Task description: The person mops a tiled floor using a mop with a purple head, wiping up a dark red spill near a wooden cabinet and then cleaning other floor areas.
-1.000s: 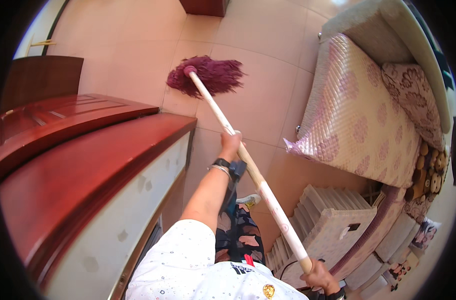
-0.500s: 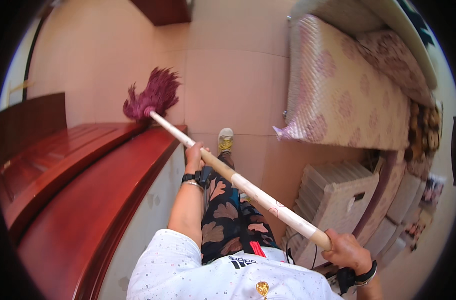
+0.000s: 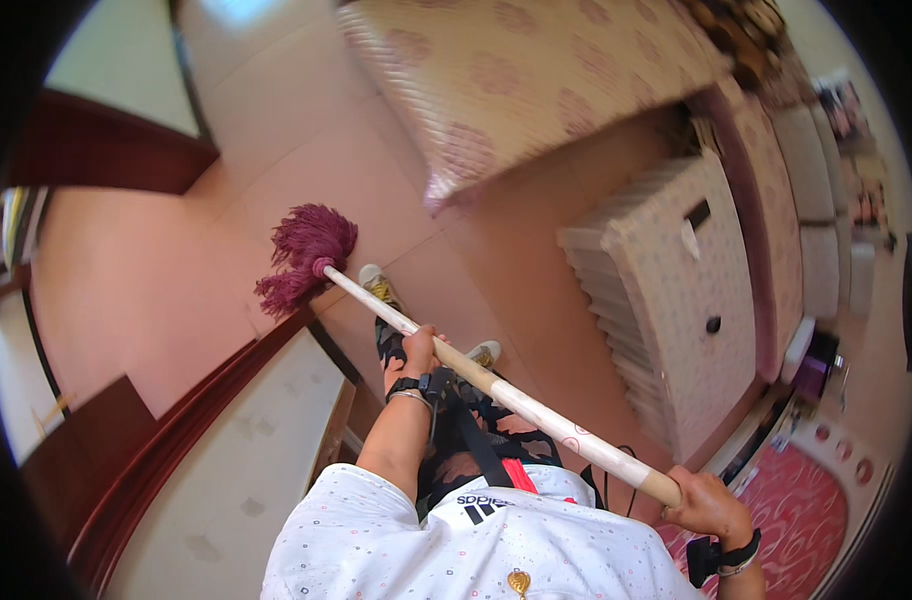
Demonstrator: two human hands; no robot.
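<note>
A mop point(image 3: 551, 420) with a long white and tan handle slants across the view from lower right to upper left. Its purple strand head point(image 3: 311, 250) lies on the tiled floor, by the end of the dark red door edge. My left hand point(image 3: 422, 352) is wrapped round the handle partway down, its wrist in a black band. At the top end of the handle, my right hand point(image 3: 711, 505) is closed round it near my right side. My shoe point(image 3: 376, 285) stands just to the right of the mop head.
A sofa with a flowered cover point(image 3: 536, 90) spans the far side. To the right stands a table draped in a pale dotted cloth point(image 3: 676, 300). Dark red wood point(image 3: 186, 450) with a pale panel runs along my left, and a dark red cabinet point(image 3: 126, 150) sits farther off.
My view has turned to the right, so the sofa and draped table shift left and more of the right side shows. Both hands keep hold of the mop; my feet have moved.
</note>
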